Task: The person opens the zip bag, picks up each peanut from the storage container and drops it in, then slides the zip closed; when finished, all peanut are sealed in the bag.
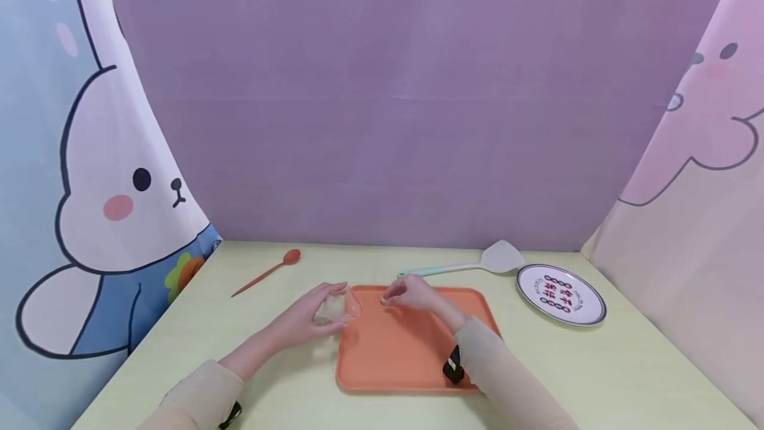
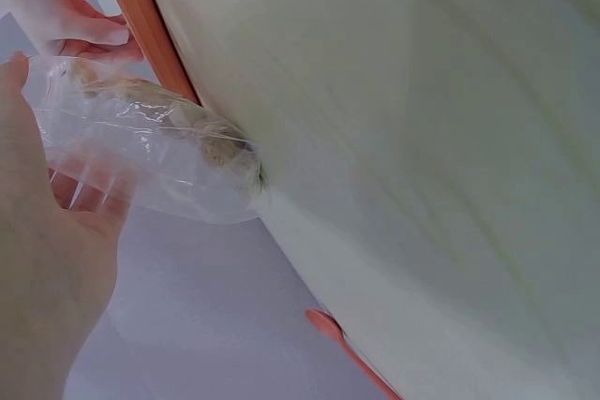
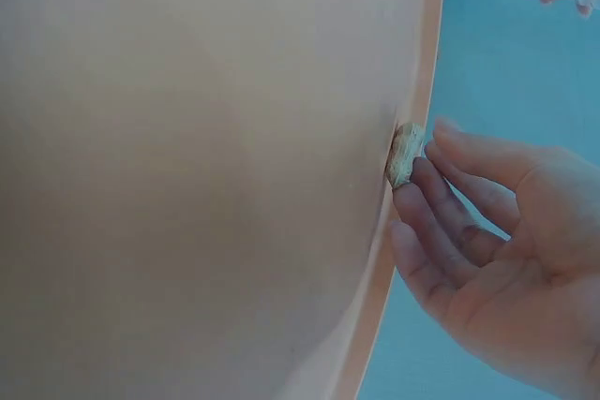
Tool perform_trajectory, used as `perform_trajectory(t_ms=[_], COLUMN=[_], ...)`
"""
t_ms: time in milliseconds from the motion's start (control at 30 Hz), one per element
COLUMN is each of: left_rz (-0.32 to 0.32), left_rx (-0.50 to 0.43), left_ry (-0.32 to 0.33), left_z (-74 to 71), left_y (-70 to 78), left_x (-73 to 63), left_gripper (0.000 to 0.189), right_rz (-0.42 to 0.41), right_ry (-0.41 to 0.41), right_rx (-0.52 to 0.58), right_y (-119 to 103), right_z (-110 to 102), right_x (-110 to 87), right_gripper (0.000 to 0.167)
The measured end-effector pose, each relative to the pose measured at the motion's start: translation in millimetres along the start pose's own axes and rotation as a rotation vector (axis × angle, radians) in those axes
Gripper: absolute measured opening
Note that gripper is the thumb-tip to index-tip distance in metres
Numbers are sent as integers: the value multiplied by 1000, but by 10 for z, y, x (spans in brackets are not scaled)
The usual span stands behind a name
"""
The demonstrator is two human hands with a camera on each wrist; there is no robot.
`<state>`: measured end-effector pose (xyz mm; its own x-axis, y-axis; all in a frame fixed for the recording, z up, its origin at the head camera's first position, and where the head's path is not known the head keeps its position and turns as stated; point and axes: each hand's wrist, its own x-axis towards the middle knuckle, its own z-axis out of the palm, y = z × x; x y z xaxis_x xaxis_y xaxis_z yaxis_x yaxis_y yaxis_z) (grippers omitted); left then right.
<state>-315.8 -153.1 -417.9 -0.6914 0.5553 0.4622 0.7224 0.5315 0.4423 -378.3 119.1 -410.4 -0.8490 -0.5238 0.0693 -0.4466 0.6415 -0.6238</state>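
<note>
My left hand (image 1: 310, 318) grips a clear plastic bag (image 2: 155, 142) at the left edge of the orange tray (image 1: 412, 350). Several brownish, lumpy pieces (image 2: 220, 149) show through the bag's plastic. Over the tray, my right hand (image 1: 418, 294) pinches a small tan piece (image 3: 404, 155) with a rough, peanut-like surface between thumb and fingertips. In the right wrist view this piece overlaps the tray's inner edge. The bag's mouth (image 1: 353, 304) faces the right hand in the head view.
A red spoon (image 1: 291, 257) lies at the back left of the table. Behind the tray is a spatula (image 1: 501, 257) with a pale green handle. A white plate (image 1: 561, 294) with red lettering stands to the right. A purple curtain (image 1: 382, 98) closes off the back.
</note>
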Motion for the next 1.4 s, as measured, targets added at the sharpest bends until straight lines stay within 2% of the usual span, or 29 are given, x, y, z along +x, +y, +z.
perform_trajectory(t_ms=[300,533,800,1067,1400], left_rz=[-4,-16,-13,-9,-9], left_rx=[-3,-6,-1,7,14], left_ry=[-5,-9,-6,-10,-16], left_z=[4,5,-2,6,8], left_y=[10,14,3,-9,-3], left_x=[12,4,10,11,9], left_gripper=[72,73,72,73,71], right_rz=[0,81,44,79,55], right_ry=[-36,-60,-47,-75,-111], right_rx=[23,-21,-25,-45,-42], right_y=[8,10,14,36,20], right_z=[34,6,-44,-46,-68], right_x=[-24,-59,-103,-102,-156], right_gripper=[6,7,11,20,9])
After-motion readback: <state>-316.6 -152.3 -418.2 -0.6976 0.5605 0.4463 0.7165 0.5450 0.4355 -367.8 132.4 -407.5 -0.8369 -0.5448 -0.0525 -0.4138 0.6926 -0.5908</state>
